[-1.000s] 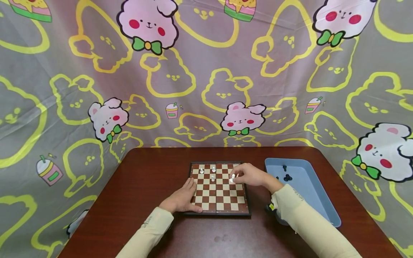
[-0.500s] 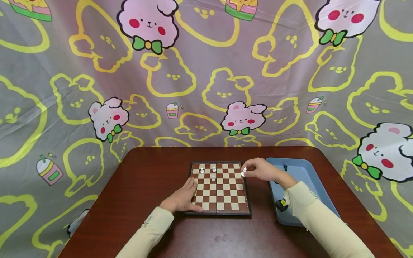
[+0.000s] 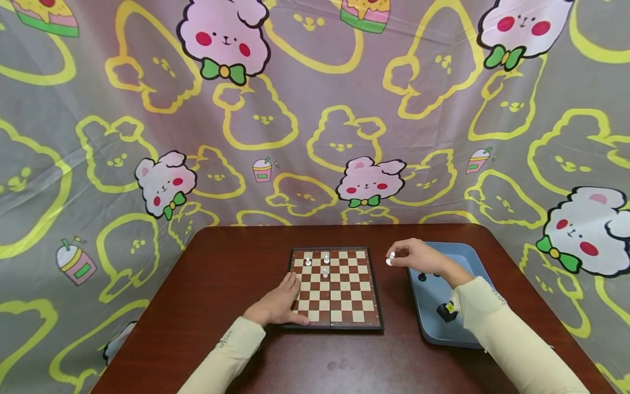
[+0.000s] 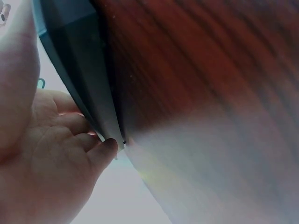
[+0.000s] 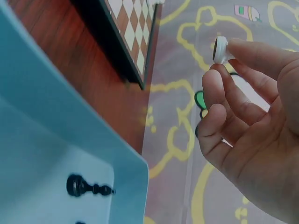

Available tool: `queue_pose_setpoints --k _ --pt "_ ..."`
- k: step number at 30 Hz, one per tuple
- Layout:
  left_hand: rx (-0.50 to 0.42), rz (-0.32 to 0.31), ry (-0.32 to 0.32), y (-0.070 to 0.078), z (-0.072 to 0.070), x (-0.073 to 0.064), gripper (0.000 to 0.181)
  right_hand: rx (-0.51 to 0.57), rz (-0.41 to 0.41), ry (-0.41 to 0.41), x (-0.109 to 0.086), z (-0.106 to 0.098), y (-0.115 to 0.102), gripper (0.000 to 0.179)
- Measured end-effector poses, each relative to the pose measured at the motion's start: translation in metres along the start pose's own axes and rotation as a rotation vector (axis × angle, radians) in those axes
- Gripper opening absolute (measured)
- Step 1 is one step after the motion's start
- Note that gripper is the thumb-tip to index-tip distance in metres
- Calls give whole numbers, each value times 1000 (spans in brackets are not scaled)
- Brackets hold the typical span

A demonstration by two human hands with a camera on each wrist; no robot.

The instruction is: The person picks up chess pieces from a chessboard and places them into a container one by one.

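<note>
My right hand (image 3: 418, 256) pinches a white chess piece (image 3: 390, 259) between thumb and fingers, in the air between the board and the tray. In the right wrist view the round base of this white piece (image 5: 219, 50) points outward, dark underneath. My left hand (image 3: 278, 303) rests on the near left corner of the chessboard (image 3: 354, 293), fingers along its left side and thumb on the front border. The left wrist view shows the left fingers (image 4: 77, 121) against the board's dark side (image 4: 84, 70). Three white chess pieces (image 3: 325, 271) stand on the board's far left part.
A blue tray (image 3: 438, 335) stands right of the board, partly hidden by the right forearm. Black chess pieces lie in it, among them a tall one (image 5: 88, 185). A black device with a yellow mark (image 3: 447, 311) shows by the right cuff. A patterned cloth (image 3: 295, 137) hangs behind the table.
My right hand has carried the white chess piece from over the board's right side, past its edge, toward the tray. The left hand has stayed in place.
</note>
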State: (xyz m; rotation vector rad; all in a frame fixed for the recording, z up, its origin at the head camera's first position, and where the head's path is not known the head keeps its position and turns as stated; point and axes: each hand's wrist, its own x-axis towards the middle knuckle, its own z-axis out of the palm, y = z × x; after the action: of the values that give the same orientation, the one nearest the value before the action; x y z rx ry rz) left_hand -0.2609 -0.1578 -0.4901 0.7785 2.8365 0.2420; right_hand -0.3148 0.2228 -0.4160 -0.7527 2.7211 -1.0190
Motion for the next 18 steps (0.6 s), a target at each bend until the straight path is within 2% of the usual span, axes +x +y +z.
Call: queue_pose_setpoints --k 10,18 --pt "15 4 3 1 0 0 118 -23 21 15 -19 -21 14 14" --pt "17 5 5 2 -2 -1 117 -36 87 -12 -32 -33 34 17"
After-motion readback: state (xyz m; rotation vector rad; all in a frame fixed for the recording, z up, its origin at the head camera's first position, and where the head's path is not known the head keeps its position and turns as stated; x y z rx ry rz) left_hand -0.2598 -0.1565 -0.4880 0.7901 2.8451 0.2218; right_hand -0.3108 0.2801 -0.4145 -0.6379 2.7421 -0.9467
